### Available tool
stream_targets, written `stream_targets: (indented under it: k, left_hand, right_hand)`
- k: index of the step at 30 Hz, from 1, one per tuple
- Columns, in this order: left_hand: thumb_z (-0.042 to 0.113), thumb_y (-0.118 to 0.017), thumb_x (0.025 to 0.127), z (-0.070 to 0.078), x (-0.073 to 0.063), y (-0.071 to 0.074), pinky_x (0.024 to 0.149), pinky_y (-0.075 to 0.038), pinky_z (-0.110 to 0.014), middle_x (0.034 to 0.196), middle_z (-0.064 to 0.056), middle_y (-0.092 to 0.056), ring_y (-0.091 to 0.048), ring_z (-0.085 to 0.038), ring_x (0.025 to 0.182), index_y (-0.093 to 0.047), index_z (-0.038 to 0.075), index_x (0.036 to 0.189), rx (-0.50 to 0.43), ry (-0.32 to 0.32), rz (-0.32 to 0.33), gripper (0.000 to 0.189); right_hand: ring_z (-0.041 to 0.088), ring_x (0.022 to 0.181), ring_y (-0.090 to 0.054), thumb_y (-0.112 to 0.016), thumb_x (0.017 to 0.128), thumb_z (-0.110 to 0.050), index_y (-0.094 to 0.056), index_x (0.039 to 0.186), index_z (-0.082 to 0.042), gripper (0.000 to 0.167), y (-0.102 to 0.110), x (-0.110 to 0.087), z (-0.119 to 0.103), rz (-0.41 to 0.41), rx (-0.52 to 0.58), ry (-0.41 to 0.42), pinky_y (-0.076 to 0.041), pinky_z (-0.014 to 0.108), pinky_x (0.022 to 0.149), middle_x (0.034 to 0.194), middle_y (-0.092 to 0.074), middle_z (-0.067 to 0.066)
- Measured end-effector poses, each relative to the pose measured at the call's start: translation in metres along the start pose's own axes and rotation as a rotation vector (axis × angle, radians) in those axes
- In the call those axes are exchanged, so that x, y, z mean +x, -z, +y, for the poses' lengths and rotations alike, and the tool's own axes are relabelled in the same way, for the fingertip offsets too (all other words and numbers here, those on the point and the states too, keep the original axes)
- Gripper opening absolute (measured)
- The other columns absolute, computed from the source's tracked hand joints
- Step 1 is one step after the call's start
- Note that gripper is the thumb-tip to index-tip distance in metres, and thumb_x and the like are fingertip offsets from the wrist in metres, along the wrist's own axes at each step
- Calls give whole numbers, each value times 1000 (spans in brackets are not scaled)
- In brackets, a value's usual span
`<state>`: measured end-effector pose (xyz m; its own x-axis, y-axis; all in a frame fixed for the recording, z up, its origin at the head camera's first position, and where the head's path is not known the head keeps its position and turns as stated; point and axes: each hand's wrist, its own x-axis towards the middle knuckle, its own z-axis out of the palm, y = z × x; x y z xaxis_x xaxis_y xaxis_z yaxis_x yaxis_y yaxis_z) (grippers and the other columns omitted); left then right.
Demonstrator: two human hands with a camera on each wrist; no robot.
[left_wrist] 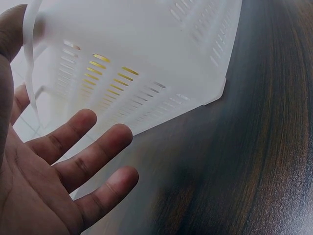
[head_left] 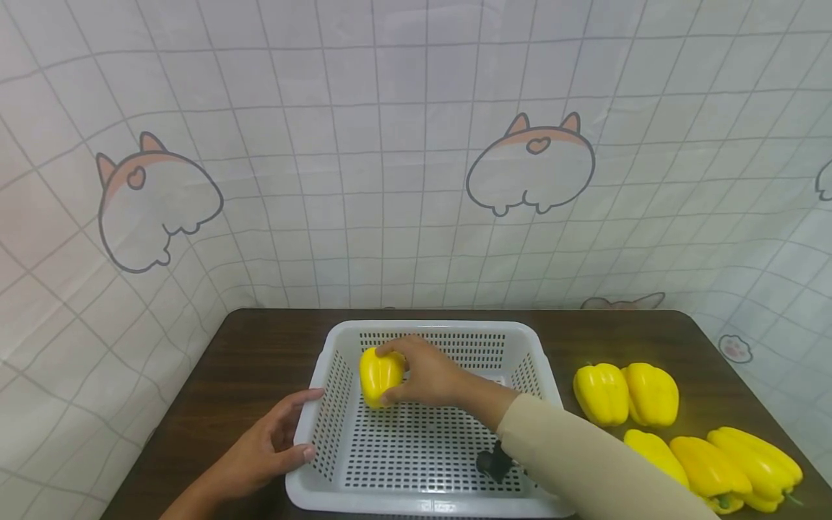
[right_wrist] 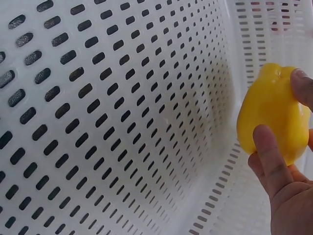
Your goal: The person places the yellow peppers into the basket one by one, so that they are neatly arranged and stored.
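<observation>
My right hand (head_left: pixel 425 372) grips a yellow bell pepper (head_left: pixel 377 377) inside the white perforated plastic basket (head_left: pixel 416 498), near its left wall. Fingers and thumb lie around the pepper (right_wrist: pixel 269 110) in the right wrist view, with the basket's slotted bottom (right_wrist: pixel 122 112) beside it. On the basket's left rim rest the thumb and index finger of my left hand (head_left: pixel 263 448). The other fingers (left_wrist: pixel 98 152) of that hand are spread and fairly straight outside the basket wall (left_wrist: pixel 122 29). Yellow shows through the wall's slots in the left wrist view.
Two upright yellow bell peppers (head_left: pixel 601 393) stand right of the basket on the dark wooden table (head_left: pixel 260 354). Nearer, several more yellow peppers (head_left: pixel 708 466) lie there, partly behind my right sleeve (head_left: pixel 585 451). A black object (head_left: pixel 494 464) shows beside that sleeve at the basket's lower right.
</observation>
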<state>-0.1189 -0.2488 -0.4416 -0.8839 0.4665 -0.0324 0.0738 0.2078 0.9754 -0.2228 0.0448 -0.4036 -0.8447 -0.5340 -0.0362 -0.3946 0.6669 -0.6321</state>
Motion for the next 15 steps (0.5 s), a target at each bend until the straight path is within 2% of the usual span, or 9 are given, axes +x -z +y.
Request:
stream_targets:
  k: [15]
  left_hand:
    - [6, -62, 98, 1, -1, -1, 80, -62, -47, 151, -34, -36, -65, -34, 110, -24, 17, 159, -27, 3, -2, 73]
  right_hand:
    - [17, 108, -59, -93, 73, -32, -62, 140, -27, 74, -12, 6, 5, 4, 57, 4, -54, 29, 89, 142, -53, -1]
